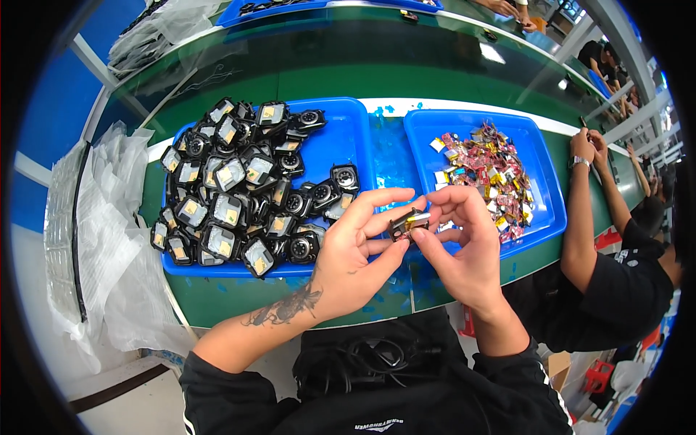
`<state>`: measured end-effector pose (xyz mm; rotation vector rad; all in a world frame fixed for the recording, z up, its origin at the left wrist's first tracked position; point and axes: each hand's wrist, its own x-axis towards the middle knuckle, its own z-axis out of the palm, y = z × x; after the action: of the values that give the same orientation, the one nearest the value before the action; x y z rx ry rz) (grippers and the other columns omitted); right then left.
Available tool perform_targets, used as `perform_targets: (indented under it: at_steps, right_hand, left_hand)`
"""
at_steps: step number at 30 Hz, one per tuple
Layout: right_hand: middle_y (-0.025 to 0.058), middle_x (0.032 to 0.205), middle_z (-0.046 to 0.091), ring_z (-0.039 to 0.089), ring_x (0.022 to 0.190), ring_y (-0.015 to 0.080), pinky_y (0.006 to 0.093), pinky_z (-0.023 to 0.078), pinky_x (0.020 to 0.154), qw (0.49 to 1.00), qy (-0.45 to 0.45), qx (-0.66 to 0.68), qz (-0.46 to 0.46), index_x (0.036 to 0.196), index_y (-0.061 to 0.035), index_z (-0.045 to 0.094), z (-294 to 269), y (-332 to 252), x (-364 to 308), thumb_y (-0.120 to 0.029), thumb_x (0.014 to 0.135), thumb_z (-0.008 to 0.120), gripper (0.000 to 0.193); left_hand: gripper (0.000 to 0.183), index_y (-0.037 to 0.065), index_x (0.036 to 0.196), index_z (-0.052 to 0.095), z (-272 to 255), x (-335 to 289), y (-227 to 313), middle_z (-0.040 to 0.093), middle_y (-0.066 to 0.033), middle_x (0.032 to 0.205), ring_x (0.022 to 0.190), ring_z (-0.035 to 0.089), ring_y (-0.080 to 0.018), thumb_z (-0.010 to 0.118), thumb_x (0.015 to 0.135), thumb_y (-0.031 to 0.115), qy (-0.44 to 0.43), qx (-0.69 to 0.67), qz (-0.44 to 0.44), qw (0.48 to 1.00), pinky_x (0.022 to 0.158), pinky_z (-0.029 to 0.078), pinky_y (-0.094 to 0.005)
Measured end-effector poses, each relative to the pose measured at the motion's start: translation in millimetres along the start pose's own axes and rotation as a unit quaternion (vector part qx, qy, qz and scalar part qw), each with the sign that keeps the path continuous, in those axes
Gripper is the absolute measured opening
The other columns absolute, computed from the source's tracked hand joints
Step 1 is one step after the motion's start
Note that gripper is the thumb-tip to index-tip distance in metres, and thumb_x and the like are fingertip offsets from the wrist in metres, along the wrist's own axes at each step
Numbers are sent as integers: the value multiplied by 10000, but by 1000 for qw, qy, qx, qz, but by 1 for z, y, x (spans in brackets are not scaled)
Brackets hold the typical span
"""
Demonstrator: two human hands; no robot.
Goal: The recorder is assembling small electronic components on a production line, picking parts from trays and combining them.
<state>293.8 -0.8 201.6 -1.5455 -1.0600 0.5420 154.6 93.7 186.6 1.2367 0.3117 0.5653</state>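
A small black watch-body case is pinched between both of my hands above the bench's near edge. My left hand grips it from the left with thumb and fingers. From the right, the fingertips of my right hand press on its gold-coloured inner part. Just behind my left hand, a blue tray holds a heap of several similar black cases. Behind my right hand, a second blue tray holds several small red and silver parts.
A green bench runs away from me, with another blue tray at its far end. Clear plastic bags hang at the left. A person in black sits close on my right, a forearm resting on the bench.
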Motion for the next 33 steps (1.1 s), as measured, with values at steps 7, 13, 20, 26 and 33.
perform_targets:
  at_steps: [7, 13, 20, 26, 33]
  right_hand:
    - [29, 925, 575, 596, 832, 89, 236, 552, 682, 996, -87, -18, 17, 1143, -26, 548, 2, -5, 28, 54, 790, 684, 387]
    - [73, 847, 656, 634, 759, 117, 247, 530, 658, 988, -151, 17, 36, 1175, 8, 506, -1, -4, 134, 12, 795, 687, 421]
    - [110, 877, 663, 631, 750, 176, 293, 508, 646, 964, -15, -247, 101, 1037, -15, 597, 3, 121, 282, -157, 581, 898, 564]
    - [153, 1029, 654, 620, 1020, 267, 341, 531, 755, 960, 10, -258, 108, 1039, -2, 634, 0, 100, 281, -190, 616, 852, 512]
    - [168, 792, 685, 680, 750, 302, 389, 529, 671, 918, -321, -147, -182, 837, -33, 704, 112, -32, 141, -272, 835, 690, 239]
  left_hand:
    - [584, 32, 1417, 288, -4, 4, -3, 420, -222, 1426, 1270, 472, -197, 537, 900, -79, 58, -71, 46, 995, 979, 484, -303]
    - [794, 9, 1480, 157, -11, 4, -8, 160, -228, 1542, 1413, 265, -344, 619, 837, -46, 162, 205, 236, 936, 1048, 410, -457]
    - [490, 148, 1191, 558, -2, -1, -8, 569, -186, 1242, 1086, 606, -289, 721, 748, 15, -10, 476, 565, 674, 875, 563, -397]
    - [536, 169, 1246, 516, -2, -10, -12, 580, -167, 1241, 1089, 605, -249, 664, 762, -6, -23, 492, 561, 665, 915, 540, -355]
    - [368, 154, 1248, 493, -1, -10, -10, 611, -164, 1193, 1087, 612, -262, 567, 893, 92, -63, 421, 625, 655, 871, 548, -381]
